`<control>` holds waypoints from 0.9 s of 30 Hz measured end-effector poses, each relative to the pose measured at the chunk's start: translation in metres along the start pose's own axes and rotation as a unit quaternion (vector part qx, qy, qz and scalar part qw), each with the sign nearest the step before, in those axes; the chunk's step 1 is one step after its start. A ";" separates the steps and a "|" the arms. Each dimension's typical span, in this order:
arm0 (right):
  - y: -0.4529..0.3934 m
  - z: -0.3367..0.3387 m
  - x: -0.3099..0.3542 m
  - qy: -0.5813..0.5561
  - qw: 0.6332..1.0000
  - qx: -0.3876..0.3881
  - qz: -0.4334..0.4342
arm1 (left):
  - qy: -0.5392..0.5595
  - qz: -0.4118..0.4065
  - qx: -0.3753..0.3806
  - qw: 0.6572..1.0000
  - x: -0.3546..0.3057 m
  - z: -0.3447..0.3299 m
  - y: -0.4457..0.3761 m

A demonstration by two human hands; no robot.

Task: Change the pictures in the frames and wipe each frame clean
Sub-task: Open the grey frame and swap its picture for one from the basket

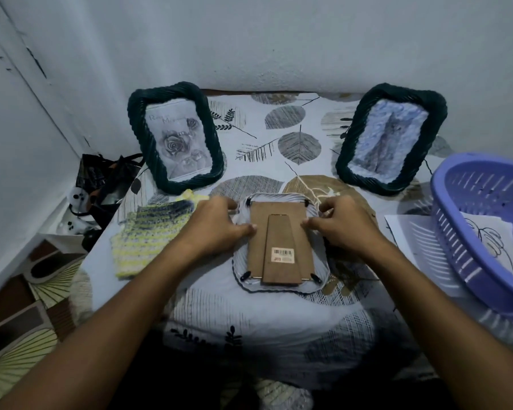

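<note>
A pale, ripple-edged frame (280, 250) is lying face down mid-table (249, 321), its brown board backing and flat stand showing. The left hand (216, 223) and right hand (342, 221) are flanking it, each grip curling onto a side edge; fingertips are hidden. Beyond it, two dark rope-textured frames (175, 137) (390, 140) are leaning; left of it, a knitted cloth (151, 235); right, a cropped purple slotted basket (483, 220).

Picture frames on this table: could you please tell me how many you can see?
3: a dark frame back left, another back right, one face-down between both hands.
</note>
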State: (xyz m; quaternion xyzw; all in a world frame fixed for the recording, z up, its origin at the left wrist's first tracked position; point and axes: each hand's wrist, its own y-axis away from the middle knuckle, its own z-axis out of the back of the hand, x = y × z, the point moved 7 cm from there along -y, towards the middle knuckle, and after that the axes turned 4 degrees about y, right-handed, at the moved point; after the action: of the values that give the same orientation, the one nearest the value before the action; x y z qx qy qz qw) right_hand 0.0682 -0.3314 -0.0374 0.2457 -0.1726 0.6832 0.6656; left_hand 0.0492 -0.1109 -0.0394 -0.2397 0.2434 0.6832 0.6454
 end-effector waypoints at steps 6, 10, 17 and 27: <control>0.045 -0.003 -0.005 -0.064 0.992 0.106 -0.006 | 0.194 0.064 0.085 0.975 0.018 -0.012 0.042; 0.056 -0.009 -0.004 -0.094 0.987 0.132 -0.003 | 0.262 0.075 0.077 0.959 0.021 -0.018 0.054; 0.054 -0.012 -0.004 -0.068 0.989 0.131 0.005 | 0.267 0.083 0.080 0.957 0.021 -0.021 0.052; 0.056 -0.015 -0.009 -0.079 0.987 0.137 -0.022 | 0.294 0.112 0.113 0.943 0.023 -0.029 0.046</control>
State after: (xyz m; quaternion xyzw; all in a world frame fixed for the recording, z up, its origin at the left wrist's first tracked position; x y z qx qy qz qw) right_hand 0.0111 -0.3333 -0.0496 0.3910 -0.1241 0.6640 0.6252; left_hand 0.0027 -0.1140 -0.0750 -0.3262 0.5230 0.6185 0.4874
